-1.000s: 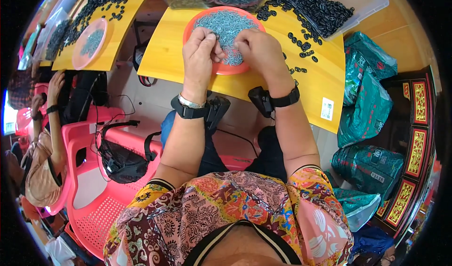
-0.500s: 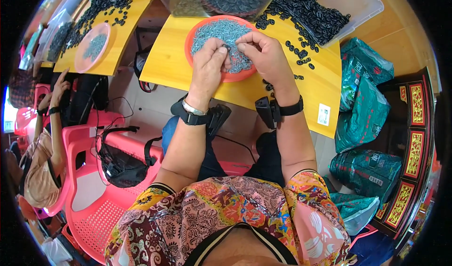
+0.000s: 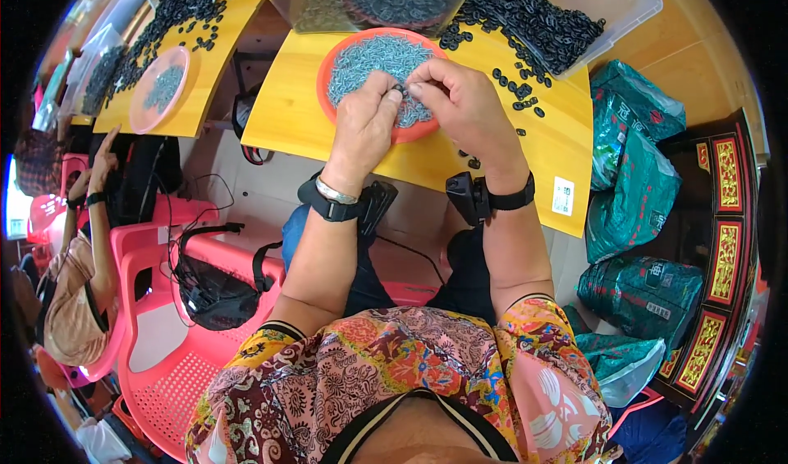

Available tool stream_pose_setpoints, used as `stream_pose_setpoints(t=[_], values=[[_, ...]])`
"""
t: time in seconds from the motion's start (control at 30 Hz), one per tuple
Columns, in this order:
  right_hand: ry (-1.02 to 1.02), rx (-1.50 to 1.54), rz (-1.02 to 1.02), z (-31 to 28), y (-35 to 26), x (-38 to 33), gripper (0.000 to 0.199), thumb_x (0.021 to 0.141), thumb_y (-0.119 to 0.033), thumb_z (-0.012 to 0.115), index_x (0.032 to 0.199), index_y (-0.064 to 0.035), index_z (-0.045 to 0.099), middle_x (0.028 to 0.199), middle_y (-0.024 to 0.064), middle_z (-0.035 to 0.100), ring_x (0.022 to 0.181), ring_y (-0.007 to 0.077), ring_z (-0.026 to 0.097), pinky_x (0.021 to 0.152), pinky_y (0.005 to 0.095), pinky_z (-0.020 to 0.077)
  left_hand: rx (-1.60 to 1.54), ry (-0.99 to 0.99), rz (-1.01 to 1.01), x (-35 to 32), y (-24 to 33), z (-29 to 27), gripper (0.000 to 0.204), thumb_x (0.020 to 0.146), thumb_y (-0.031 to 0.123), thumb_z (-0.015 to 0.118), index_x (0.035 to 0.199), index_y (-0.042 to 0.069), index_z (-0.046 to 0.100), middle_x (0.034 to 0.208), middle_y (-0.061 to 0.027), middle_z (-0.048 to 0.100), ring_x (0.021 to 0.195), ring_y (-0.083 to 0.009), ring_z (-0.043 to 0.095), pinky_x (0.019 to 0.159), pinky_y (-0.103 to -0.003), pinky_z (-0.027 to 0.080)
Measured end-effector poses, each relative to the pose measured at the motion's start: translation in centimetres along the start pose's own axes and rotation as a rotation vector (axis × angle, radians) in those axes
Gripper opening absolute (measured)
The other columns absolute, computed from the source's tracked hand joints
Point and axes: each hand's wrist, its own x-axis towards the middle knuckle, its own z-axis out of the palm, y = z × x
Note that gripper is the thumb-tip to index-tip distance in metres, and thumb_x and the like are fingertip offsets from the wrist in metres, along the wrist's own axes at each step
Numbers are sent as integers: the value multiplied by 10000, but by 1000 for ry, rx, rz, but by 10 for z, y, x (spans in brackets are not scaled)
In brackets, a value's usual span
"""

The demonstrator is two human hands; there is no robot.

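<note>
1. A seated person in a bright floral top bends over a yellow counter [image 3: 295,111], both hands meeting above a shallow orange-rimmed dish [image 3: 328,94] heaped with small grey metal pieces [image 3: 361,57].
2. The left hand [image 3: 365,127] and the right hand [image 3: 460,103] touch at the fingertips, and between them sits one small dark ring [image 3: 400,91]; each hand's grip is pinched together on it, directly over the dish.
3. Each wrist wears a black band with a black device clipped to it (the left also shows a thin silver bangle).
4. Beyond the dish stands a clear plastic tub [image 3: 369,0], its contents dark and grey, and to the right a loose mound of black rings [image 3: 533,20] spills across the wood, with stray rings scattered close to the right hand.
5. A second yellow counter [image 3: 205,86] lies to the left, apart from the first, carrying a pink dish [image 3: 160,90] of grey pieces and more black rings.
6. At the far left another person [image 3: 74,283] sits on a pink plastic chair [image 3: 189,357], one arm raised.
7. A black bag [image 3: 217,296] rests on the pink seat beside the worker.
8. Green plastic sacks [image 3: 640,160] pile up on the right against a dark cabinet with red-and-gold panels [image 3: 726,218].
</note>
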Motion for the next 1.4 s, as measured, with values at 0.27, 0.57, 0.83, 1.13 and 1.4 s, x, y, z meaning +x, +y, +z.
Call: stream_pose_setpoints(t=[0.27, 0.57, 0.83, 1.13, 1.4], values=[[44, -50, -17, -1, 0, -1, 104, 834, -82, 576, 859, 16, 598, 702, 58, 604, 642, 99, 532, 595, 246, 431, 57, -15, 3, -2, 13, -3, 36, 845, 42, 516, 863, 14, 528, 680, -185, 555, 641, -343, 586, 572, -385, 441], [7, -91, -28, -2, 0, -1, 110, 824, -85, 572, 842, 22, 592, 698, 86, 604, 631, 141, 552, 597, 268, 439, 104, -43, 14, -2, 13, -4, 46, 845, 46, 514, 868, 9, 529, 711, -203, 570, 669, -366, 588, 586, -399, 448], [5, -106, -46, -3, -1, -1, 117, 825, -91, 576, 857, 19, 601, 713, 91, 610, 637, 150, 560, 597, 272, 441, 106, -53, 12, -2, 16, -3, 41, 859, 41, 509, 856, 6, 530, 633, -106, 538, 579, -200, 552, 547, -314, 427], [-25, -133, -39, 0, -3, -1, 98, 811, -71, 562, 843, 16, 594, 736, 119, 623, 657, 201, 593, 610, 294, 458, 133, -54, 59, -4, 13, -6, 46, 855, 30, 510, 846, -7, 534, 625, -107, 538, 568, -203, 550, 545, -315, 433], [11, -202, -93, 3, -3, -1, 103, 812, -86, 553, 827, 6, 598, 727, 129, 626, 657, 237, 607, 601, 315, 462, 115, 2, 69, -6, 16, 1, 45, 852, 26, 495, 821, 4, 520, 653, -177, 547, 613, -336, 574, 551, -382, 438]])
